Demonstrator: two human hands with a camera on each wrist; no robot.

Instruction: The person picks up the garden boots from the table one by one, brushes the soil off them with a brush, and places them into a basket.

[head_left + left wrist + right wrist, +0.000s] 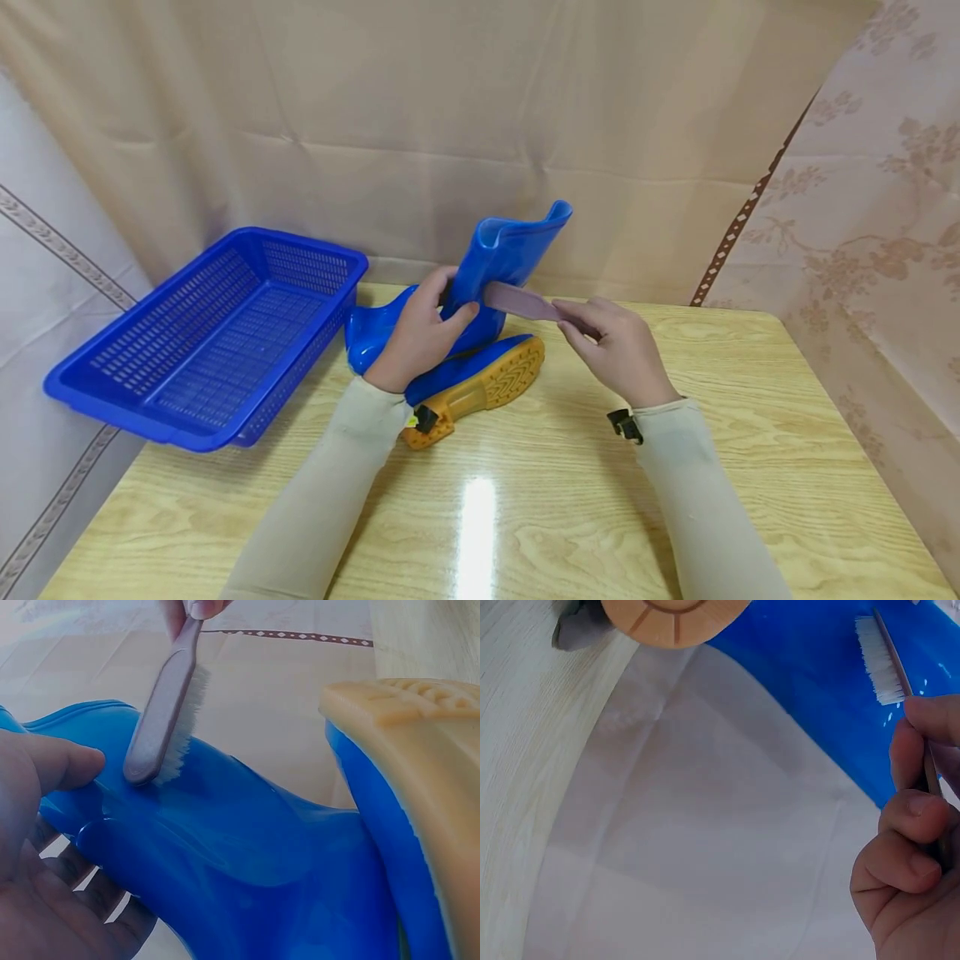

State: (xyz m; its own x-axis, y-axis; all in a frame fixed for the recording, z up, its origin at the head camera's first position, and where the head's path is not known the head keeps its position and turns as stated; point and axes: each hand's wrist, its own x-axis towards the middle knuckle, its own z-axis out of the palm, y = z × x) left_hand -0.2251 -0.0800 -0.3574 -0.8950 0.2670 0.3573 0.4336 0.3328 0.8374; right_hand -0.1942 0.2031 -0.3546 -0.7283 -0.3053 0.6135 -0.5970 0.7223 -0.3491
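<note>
A glossy blue rubber boot stands tilted, its open top upward. My left hand grips its shaft, thumb on the near side and fingers curling behind, as the left wrist view shows. My right hand pinches the handle of a mauve scrub brush. White bristles face the shaft; in the left wrist view the brush's tip appears to touch it. A yellow-tan boot sole faces toward me below. More blue rubber lies left of my left hand; which boot it belongs to is partly hidden.
A blue perforated plastic basket sits at the left on the wood-grain table. Behind the table hangs a beige curtain. Patterned cloth borders the right side.
</note>
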